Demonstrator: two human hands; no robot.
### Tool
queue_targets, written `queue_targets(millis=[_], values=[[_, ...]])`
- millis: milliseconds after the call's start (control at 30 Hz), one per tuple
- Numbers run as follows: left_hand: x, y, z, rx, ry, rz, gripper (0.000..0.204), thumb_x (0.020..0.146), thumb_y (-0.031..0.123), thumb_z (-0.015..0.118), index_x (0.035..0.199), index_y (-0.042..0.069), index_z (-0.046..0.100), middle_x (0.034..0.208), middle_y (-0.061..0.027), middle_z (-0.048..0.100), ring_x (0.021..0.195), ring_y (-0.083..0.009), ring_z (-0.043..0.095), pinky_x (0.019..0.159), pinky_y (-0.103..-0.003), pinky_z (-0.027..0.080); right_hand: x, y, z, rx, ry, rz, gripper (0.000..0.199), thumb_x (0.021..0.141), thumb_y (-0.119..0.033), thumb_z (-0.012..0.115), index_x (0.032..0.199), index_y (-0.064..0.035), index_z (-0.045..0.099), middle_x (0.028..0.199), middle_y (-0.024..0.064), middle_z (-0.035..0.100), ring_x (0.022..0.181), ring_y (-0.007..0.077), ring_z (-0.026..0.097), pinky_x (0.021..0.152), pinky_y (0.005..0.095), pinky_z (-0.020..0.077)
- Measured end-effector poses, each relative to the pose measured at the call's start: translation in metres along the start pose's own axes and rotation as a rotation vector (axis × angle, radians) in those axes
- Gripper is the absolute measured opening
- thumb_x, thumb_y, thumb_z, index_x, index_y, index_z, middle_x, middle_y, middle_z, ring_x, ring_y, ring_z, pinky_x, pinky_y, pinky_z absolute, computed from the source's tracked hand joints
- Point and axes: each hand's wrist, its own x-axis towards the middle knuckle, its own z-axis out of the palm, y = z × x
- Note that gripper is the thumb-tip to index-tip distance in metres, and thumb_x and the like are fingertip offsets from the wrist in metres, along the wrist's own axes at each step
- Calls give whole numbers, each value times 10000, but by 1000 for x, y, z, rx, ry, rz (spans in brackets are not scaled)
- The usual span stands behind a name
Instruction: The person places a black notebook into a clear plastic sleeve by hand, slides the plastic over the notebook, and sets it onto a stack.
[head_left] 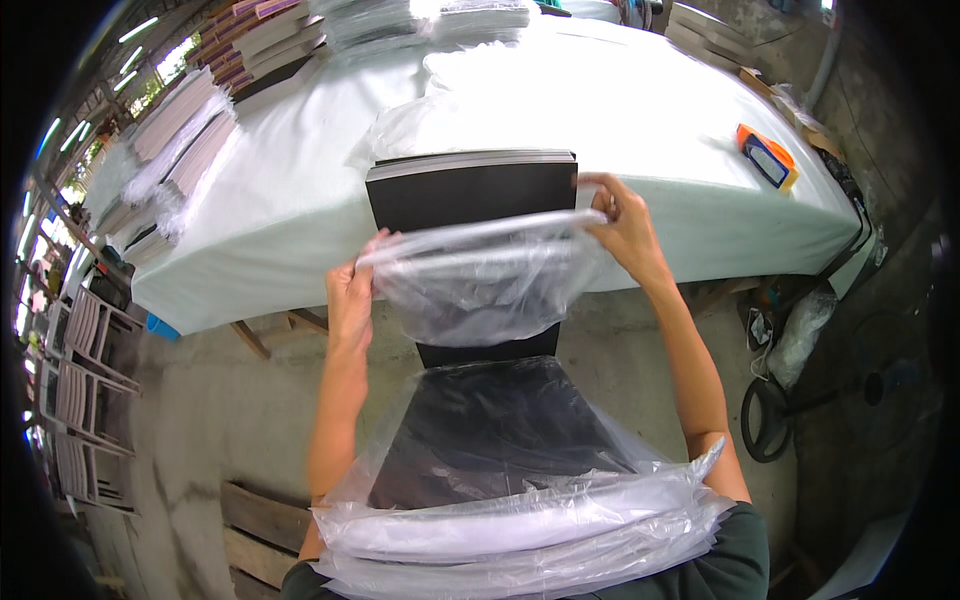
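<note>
While a black stack [470, 195] sits at the near edge of the white-draped table [250, 265], the left hand [350, 290] pinches clear plastic [480, 295] by its left end; the right hand [626, 222] pinches the right.

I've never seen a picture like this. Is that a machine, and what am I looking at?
No machine: the left hand and right hand are a person's own, and bare. The picture comes from a fisheye camera worn on their head, looking down, so straight edges bend toward the rim. Both hands hold clear plastic stretched between them, in front of a black stack. The pale-covered table bears wrapped stacks at left and an orange-and-blue item at right.
</note>
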Motion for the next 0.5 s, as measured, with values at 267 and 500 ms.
queue_targets(millis=[267,500], values=[[0,25,13,550,454,331,428,953,325,454,1219,-2,526,1034,-75,670,740,-17,482,704,-215,439,-6,32,28,-722,328,-348,649,726,3,584,1336,-105,390,977,179,567,749,367,578,638,436,465],[10,32,9,581,418,351,396,954,325,450,1193,30,561,1056,-104,658,795,-62,558,747,-225,440,12,6,29,-684,400,-178,618,796,-69,610,1358,-100,356,980,236,596,790,375,582,683,430,459]])
